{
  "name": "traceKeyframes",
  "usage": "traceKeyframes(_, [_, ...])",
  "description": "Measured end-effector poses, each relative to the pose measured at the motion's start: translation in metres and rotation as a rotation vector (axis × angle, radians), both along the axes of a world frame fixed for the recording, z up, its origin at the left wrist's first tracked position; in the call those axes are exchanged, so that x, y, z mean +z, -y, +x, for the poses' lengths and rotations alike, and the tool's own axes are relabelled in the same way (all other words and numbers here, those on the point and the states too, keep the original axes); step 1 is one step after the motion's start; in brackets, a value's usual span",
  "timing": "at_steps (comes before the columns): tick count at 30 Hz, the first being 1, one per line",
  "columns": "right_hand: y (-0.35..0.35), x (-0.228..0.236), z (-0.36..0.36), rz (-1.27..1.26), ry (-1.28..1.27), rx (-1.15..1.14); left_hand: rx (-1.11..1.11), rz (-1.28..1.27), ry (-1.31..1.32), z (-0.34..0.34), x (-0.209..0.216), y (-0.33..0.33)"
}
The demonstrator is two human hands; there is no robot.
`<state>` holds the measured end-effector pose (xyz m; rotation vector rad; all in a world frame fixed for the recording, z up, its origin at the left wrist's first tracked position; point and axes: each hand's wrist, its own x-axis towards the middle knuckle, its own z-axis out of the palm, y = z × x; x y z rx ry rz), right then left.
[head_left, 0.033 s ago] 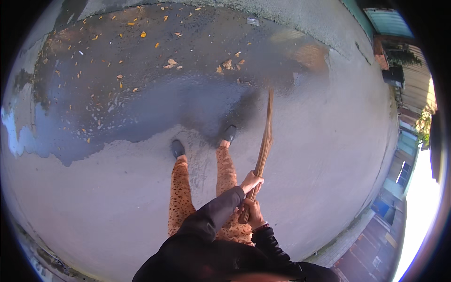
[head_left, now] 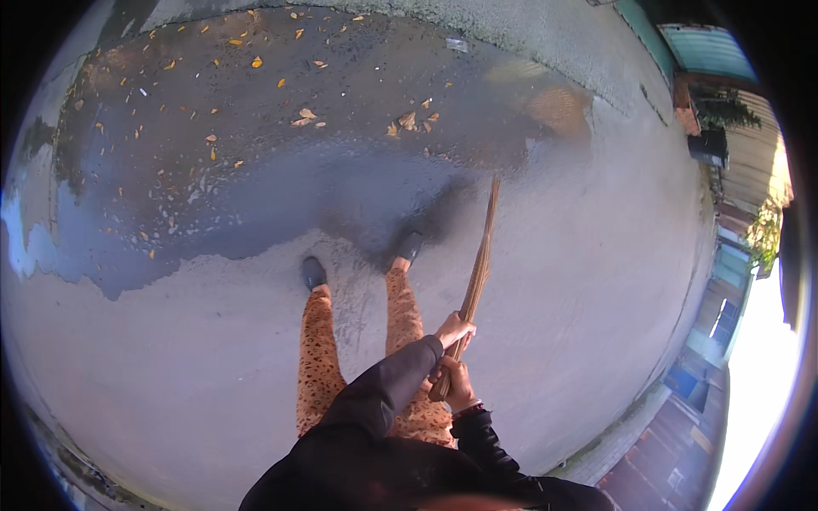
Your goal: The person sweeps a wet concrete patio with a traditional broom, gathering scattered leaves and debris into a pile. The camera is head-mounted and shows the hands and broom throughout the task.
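Observation:
A long, thin stick broom (head_left: 479,277), made of bundled brown twigs, slants forward and slightly right from my body. My left hand (head_left: 455,330) is closed around it above my right hand (head_left: 458,381), which wraps the thick near end and has a bracelet at the wrist. The far twigs taper to a point near the right part of a wet puddle (head_left: 281,192); whether they touch the ground is hard to tell. Yellow and brown leaves (head_left: 407,122) lie scattered in the puddle, beyond the broom's tip.
My feet in dark shoes (head_left: 314,272) stand on grey concrete (head_left: 588,272) at the puddle's near edge. A raised rough strip (head_left: 545,60) borders the far side. At the right stand a dark pot (head_left: 709,146) with a plant and blue-green walls (head_left: 714,345).
The broom's far tip has come slightly nearer to me and a little right. Both hands keep their grip. The ground and my feet have shifted slightly left in view.

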<state>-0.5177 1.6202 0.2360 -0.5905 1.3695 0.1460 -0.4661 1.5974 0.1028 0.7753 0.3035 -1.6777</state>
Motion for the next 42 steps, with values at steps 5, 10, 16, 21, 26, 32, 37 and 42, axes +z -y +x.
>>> traceKeyframes(5, [0.023, -0.091, 0.053, 0.108, 0.023, 0.201, 0.145, 0.11, 0.109, 0.067, -0.083, -0.013])
traceKeyframes(10, [-0.012, -0.14, 0.126, -0.026, 0.075, 1.073, 0.713, 0.505, -0.082, 0.15, -0.08, -0.111])
traceKeyframes(16, [0.156, -0.091, 0.175, 0.471, 0.447, 0.816, 0.932, 0.609, 0.38, 0.197, -0.019, 0.005])
traceKeyframes(21, [0.246, -0.01, 0.05, 0.19, 0.236, 0.581, 0.503, 0.504, 0.323, 0.095, 0.037, 0.15])
traceKeyframes(26, [0.288, -0.017, -0.035, -0.021, 0.126, -0.064, 0.148, 0.151, 0.12, 0.0, 0.008, 0.29])
traceKeyframes(32, [0.348, -0.136, 0.04, 0.026, 0.015, -0.27, -0.026, -0.048, 0.203, 0.068, -0.099, 0.346])
traceKeyframes(37, [0.209, -0.2, 0.109, -0.433, 0.0, 0.522, 0.358, 0.168, -0.05, 0.157, -0.126, 0.179])
traceKeyframes(42, [0.217, -0.188, 0.162, 0.17, 0.233, 1.039, 0.852, 0.582, -0.009, 0.193, -0.104, 0.096])
